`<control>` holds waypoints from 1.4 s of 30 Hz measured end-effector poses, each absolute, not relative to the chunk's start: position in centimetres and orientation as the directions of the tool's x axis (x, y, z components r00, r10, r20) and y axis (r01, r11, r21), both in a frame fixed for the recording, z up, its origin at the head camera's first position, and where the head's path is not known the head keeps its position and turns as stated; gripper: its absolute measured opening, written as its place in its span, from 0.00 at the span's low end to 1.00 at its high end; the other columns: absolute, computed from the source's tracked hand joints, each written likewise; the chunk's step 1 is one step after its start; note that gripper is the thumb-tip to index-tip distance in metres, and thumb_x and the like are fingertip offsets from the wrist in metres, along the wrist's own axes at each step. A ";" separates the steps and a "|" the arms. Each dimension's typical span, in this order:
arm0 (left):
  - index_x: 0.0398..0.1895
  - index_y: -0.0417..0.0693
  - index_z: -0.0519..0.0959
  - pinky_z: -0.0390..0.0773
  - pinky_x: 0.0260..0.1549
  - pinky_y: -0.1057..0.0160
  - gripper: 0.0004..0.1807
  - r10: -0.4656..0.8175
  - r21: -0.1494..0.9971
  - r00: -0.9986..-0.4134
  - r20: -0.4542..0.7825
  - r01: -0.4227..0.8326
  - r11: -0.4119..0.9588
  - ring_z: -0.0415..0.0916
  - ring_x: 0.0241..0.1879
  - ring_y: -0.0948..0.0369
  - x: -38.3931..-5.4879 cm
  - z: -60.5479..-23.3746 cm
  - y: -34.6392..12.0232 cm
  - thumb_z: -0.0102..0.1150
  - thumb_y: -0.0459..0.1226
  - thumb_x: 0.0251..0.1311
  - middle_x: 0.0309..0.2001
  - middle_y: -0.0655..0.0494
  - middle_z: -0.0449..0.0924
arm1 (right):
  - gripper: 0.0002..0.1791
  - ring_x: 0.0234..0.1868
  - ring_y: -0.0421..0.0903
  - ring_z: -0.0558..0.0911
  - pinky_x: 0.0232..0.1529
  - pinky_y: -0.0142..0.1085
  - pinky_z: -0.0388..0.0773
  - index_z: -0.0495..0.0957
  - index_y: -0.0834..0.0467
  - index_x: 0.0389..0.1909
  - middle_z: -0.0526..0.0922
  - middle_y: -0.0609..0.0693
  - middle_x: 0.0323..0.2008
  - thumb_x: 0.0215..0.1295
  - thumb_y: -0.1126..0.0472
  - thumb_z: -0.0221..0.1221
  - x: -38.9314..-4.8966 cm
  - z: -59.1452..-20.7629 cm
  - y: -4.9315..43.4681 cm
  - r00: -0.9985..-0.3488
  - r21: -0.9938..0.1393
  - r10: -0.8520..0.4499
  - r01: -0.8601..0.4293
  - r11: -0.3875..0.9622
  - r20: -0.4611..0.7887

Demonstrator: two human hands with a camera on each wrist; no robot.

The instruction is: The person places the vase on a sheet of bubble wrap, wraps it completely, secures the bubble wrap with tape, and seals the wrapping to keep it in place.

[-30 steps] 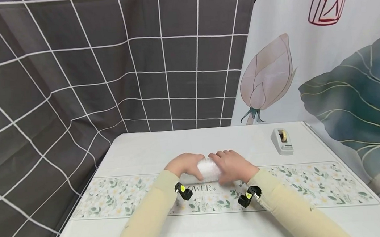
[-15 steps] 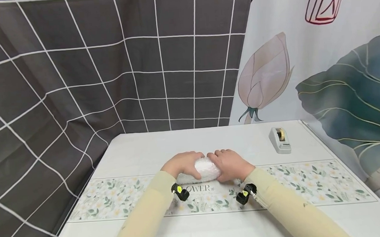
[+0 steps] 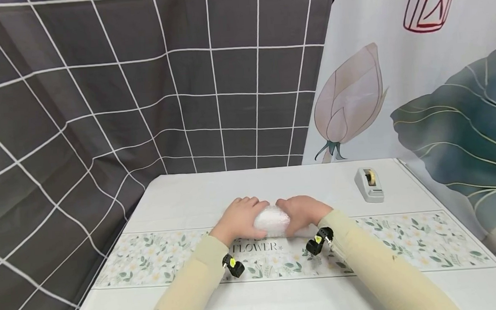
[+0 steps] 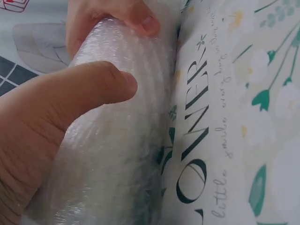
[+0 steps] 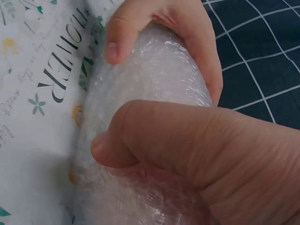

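Note:
A roll of clear bubble wrap (image 3: 271, 221) lies crosswise on the table, over the flowered band of the cloth. Around its left part curls my left hand (image 3: 240, 220), thumb on the near side and fingers over the top. My right hand (image 3: 301, 213) grips the right part in the same way. Between the hands a short stretch of the roll shows. In the left wrist view the shiny bubble wrap (image 4: 117, 140) lies under the thumb. The right wrist view shows the bubble wrap (image 5: 150, 84) with both thumbs on it. Whether anything is inside the wrap, I cannot tell.
A grey-white tape dispenser (image 3: 369, 185) with a yellowish roll stands at the table's back right. The white tablecloth (image 3: 182, 197) carries a printed floral band with the word FLOWER. A dark gridded curtain (image 3: 236, 108) hangs behind, a lotus-print curtain (image 3: 396, 70) at right.
My left hand has turned and spread its fingers over the roll. The right hand has shifted slightly right, its fingers lying further over the far side. Both still hold the bubble wrap.

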State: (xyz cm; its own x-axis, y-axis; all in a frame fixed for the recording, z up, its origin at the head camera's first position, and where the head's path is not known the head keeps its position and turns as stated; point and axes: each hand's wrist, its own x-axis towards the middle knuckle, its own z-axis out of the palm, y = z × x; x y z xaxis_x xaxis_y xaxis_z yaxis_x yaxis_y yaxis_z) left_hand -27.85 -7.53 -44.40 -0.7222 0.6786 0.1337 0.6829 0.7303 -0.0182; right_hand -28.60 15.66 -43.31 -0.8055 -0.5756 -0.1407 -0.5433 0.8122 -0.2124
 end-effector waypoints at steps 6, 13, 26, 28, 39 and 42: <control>0.70 0.57 0.70 0.72 0.60 0.51 0.47 0.677 -0.055 -0.721 0.145 0.678 0.733 0.75 0.55 0.55 -27.9 -44.7 -7.4 0.66 0.65 0.46 0.56 0.57 0.78 | 0.37 0.32 0.43 0.78 0.38 0.41 0.79 0.73 0.54 0.52 0.81 0.44 0.34 0.35 0.53 0.72 -29.0 -42.9 15.7 -0.796 -0.309 -0.559 -0.484 0.819 -0.233; 0.71 0.57 0.69 0.72 0.59 0.53 0.48 0.675 -0.088 -0.724 0.140 0.670 0.737 0.75 0.54 0.57 -28.0 -45.1 -7.2 0.66 0.67 0.46 0.56 0.58 0.77 | 0.37 0.37 0.43 0.79 0.44 0.42 0.79 0.74 0.52 0.54 0.81 0.43 0.38 0.35 0.53 0.73 -29.1 -42.8 15.8 -0.795 -0.361 -0.538 -0.433 0.826 -0.279; 0.67 0.58 0.73 0.78 0.52 0.56 0.45 0.655 -0.076 -0.741 0.151 0.652 0.755 0.79 0.46 0.58 -27.8 -45.4 -7.0 0.70 0.65 0.44 0.48 0.58 0.80 | 0.43 0.44 0.44 0.80 0.52 0.46 0.77 0.73 0.53 0.60 0.82 0.44 0.44 0.36 0.52 0.74 -29.4 -42.9 16.4 -0.762 -0.447 -0.590 -0.445 0.776 -0.267; 0.66 0.58 0.74 0.79 0.50 0.56 0.45 0.652 -0.052 -0.745 0.142 0.652 0.757 0.79 0.45 0.58 -28.0 -45.3 -7.0 0.71 0.64 0.44 0.49 0.58 0.80 | 0.46 0.48 0.46 0.80 0.55 0.48 0.76 0.72 0.54 0.64 0.82 0.47 0.48 0.37 0.51 0.75 -29.3 -42.8 16.5 -0.754 -0.450 -0.610 -0.468 0.760 -0.246; 0.59 0.59 0.79 0.80 0.46 0.56 0.40 0.631 0.044 -0.774 0.052 0.633 0.773 0.80 0.41 0.60 -28.7 -44.2 -6.7 0.73 0.62 0.41 0.45 0.60 0.84 | 0.44 0.46 0.51 0.83 0.48 0.49 0.80 0.72 0.57 0.66 0.83 0.53 0.50 0.43 0.48 0.69 -27.6 -42.7 16.9 -0.742 -0.198 -0.670 -0.661 0.723 0.030; 0.58 0.59 0.80 0.80 0.47 0.57 0.38 0.628 0.086 -0.778 0.019 0.627 0.774 0.80 0.41 0.61 -28.9 -44.0 -6.7 0.74 0.61 0.40 0.44 0.61 0.85 | 0.45 0.44 0.53 0.83 0.48 0.50 0.80 0.72 0.58 0.66 0.83 0.54 0.49 0.43 0.45 0.71 -27.2 -42.9 16.8 -0.739 -0.154 -0.670 -0.671 0.725 0.068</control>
